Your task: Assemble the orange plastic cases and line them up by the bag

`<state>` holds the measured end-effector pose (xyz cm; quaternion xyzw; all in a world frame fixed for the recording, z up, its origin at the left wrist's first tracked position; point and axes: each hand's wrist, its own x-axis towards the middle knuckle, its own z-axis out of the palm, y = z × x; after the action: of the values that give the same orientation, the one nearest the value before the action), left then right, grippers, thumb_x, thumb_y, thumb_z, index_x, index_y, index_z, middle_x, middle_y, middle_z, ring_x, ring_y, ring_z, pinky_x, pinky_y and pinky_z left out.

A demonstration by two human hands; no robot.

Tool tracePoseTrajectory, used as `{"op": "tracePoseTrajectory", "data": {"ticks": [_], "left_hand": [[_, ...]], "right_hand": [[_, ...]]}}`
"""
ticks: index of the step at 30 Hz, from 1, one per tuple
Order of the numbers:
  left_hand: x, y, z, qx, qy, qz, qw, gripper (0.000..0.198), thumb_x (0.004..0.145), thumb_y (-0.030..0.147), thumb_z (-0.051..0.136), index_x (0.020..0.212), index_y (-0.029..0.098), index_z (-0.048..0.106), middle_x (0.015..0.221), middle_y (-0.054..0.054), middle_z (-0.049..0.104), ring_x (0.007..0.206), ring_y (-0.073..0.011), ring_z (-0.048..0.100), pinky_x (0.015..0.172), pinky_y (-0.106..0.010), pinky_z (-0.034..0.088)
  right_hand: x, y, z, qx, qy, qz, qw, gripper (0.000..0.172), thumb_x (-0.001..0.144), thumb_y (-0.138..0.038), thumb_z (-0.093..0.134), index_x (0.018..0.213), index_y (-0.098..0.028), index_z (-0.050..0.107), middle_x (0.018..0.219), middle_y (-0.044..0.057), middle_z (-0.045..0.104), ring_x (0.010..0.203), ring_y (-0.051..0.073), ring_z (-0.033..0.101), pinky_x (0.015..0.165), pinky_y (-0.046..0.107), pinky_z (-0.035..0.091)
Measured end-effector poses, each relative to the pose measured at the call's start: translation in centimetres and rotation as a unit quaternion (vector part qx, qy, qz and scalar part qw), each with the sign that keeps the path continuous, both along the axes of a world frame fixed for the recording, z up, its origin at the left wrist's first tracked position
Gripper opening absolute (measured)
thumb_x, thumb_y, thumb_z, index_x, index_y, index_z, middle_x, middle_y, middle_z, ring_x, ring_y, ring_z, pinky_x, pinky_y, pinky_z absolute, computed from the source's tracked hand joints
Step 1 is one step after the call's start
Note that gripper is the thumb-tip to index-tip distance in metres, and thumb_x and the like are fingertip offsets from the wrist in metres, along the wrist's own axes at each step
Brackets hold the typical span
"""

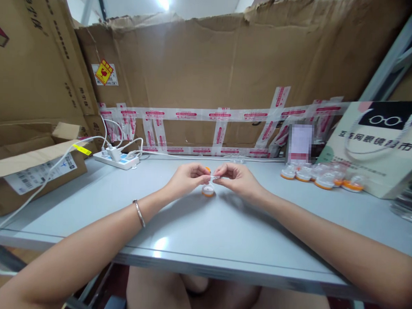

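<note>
Above the middle of the table (223, 231) my left hand (186, 178) and my right hand (240, 179) meet fingertip to fingertip. Both are closed in a pinch on a small whitish, partly clear piece (213, 176), too small to name. Right below the fingertips a small round white part with an orange rim (208, 190) rests on the tabletop. A bit of orange (207, 169) shows behind the left fingers; most of it is hidden. On my left wrist is a silver bangle (139, 213).
Several clear-topped pieces with orange bases (325, 180) are grouped at the right, before a paper bag (371, 165). A power strip (116, 159) with white cables lies back left, beside an open cardboard box (80, 161). Large taped cardboard (195, 68) walls the back.
</note>
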<state>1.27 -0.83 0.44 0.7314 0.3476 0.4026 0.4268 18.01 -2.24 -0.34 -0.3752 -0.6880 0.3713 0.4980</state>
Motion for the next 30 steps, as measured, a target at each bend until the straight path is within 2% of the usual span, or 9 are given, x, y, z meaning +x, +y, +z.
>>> {"op": "tracePoseTrajectory", "data": {"ticks": [3, 6, 9, 13, 15, 17, 21, 24, 30], "left_hand": [[-0.1, 0.3, 0.1, 0.015, -0.030, 0.017, 0.999, 0.012, 0.066, 0.019, 0.064, 0.072, 0.011, 0.058, 0.071, -0.003, 0.065, 0.066, -0.0106, 0.061, 0.068, -0.026, 0.051], [-0.3, 0.6, 0.0, 0.032, -0.049, 0.038, 0.998, 0.013, 0.068, 0.021, 0.063, 0.073, 0.011, 0.057, 0.072, -0.004, 0.066, 0.067, -0.0113, 0.063, 0.069, -0.025, 0.051], [-0.5, 0.8, -0.1, 0.044, -0.050, 0.050, 0.997, 0.012, 0.069, 0.021, 0.063, 0.074, 0.011, 0.057, 0.072, -0.005, 0.066, 0.067, -0.0117, 0.063, 0.068, -0.025, 0.051], [-0.4, 0.9, -0.2, 0.045, -0.038, 0.045, 0.997, 0.012, 0.069, 0.021, 0.063, 0.074, 0.011, 0.057, 0.072, -0.005, 0.066, 0.068, -0.0125, 0.064, 0.068, -0.026, 0.052], [-0.4, 0.9, -0.2, 0.047, -0.034, 0.040, 0.998, 0.012, 0.069, 0.021, 0.063, 0.074, 0.011, 0.057, 0.073, -0.005, 0.066, 0.069, -0.0127, 0.064, 0.069, -0.026, 0.052], [-0.4, 1.0, -0.2, 0.051, -0.031, 0.040, 0.997, 0.013, 0.068, 0.021, 0.063, 0.074, 0.011, 0.057, 0.073, -0.005, 0.066, 0.070, -0.0128, 0.064, 0.069, -0.026, 0.052], [-0.5, 1.0, -0.3, 0.056, -0.026, 0.037, 0.997, 0.014, 0.068, 0.023, 0.063, 0.075, 0.011, 0.057, 0.074, -0.005, 0.066, 0.069, -0.0128, 0.063, 0.069, -0.026, 0.051], [-0.6, 1.0, -0.3, 0.061, -0.027, 0.034, 0.997, 0.016, 0.068, 0.024, 0.063, 0.075, 0.011, 0.057, 0.074, -0.005, 0.066, 0.069, -0.0132, 0.063, 0.069, -0.026, 0.051], [-0.7, 1.0, -0.3, 0.078, -0.012, 0.031, 0.996, 0.014, 0.070, 0.024, 0.062, 0.075, 0.012, 0.057, 0.075, -0.005, 0.066, 0.071, -0.0132, 0.063, 0.070, -0.026, 0.050]], "right_hand": [[1.0, 0.7, 0.4, 0.032, -0.025, -0.007, 0.999, 0.025, 0.062, -0.034, 0.067, 0.080, -0.019, 0.059, 0.091, 0.005, 0.065, 0.090, 0.018, 0.060, 0.083, 0.035, 0.045], [3.2, 2.5, 0.1, 0.074, -0.089, -0.076, 0.990, 0.038, 0.071, -0.028, 0.059, 0.108, -0.023, 0.053, 0.120, 0.007, 0.054, 0.113, 0.020, 0.049, 0.093, 0.038, 0.040], [5.2, 4.7, -1.4, 0.090, -0.294, -0.168, 0.937, 0.038, 0.077, -0.020, 0.050, 0.115, -0.020, 0.051, 0.129, 0.011, 0.047, 0.124, 0.023, 0.037, 0.103, 0.044, 0.026], [5.5, 6.6, -3.7, 0.109, -0.408, -0.143, 0.895, 0.039, 0.080, -0.018, 0.045, 0.119, -0.017, 0.050, 0.135, 0.011, 0.040, 0.132, 0.028, 0.018, 0.104, 0.054, 0.012], [5.0, 6.7, -4.0, 0.135, -0.463, -0.115, 0.868, 0.035, 0.082, -0.017, 0.041, 0.114, -0.021, 0.055, 0.128, 0.007, 0.049, 0.130, 0.028, 0.024, 0.102, 0.058, 0.010], [4.5, 6.4, -3.9, 0.143, -0.487, -0.092, 0.857, 0.031, 0.082, -0.015, 0.040, 0.103, -0.023, 0.062, 0.115, 0.006, 0.060, 0.121, 0.027, 0.041, 0.102, 0.056, 0.016], [4.2, 5.2, -2.9, 0.114, -0.471, -0.112, 0.867, 0.025, 0.077, -0.011, 0.046, 0.084, -0.019, 0.068, 0.092, 0.008, 0.069, 0.088, 0.022, 0.063, 0.084, 0.035, 0.044], [4.3, 4.4, -2.0, 0.090, -0.408, -0.145, 0.897, 0.020, 0.074, -0.012, 0.050, 0.080, -0.017, 0.069, 0.084, 0.007, 0.070, 0.079, 0.019, 0.063, 0.074, 0.030, 0.047], [5.5, 3.6, 1.0, 0.011, -0.129, -0.209, 0.969, 0.032, 0.072, -0.018, 0.056, 0.104, -0.015, 0.062, 0.089, 0.007, 0.068, 0.075, 0.016, 0.062, 0.075, 0.032, 0.048]]}}
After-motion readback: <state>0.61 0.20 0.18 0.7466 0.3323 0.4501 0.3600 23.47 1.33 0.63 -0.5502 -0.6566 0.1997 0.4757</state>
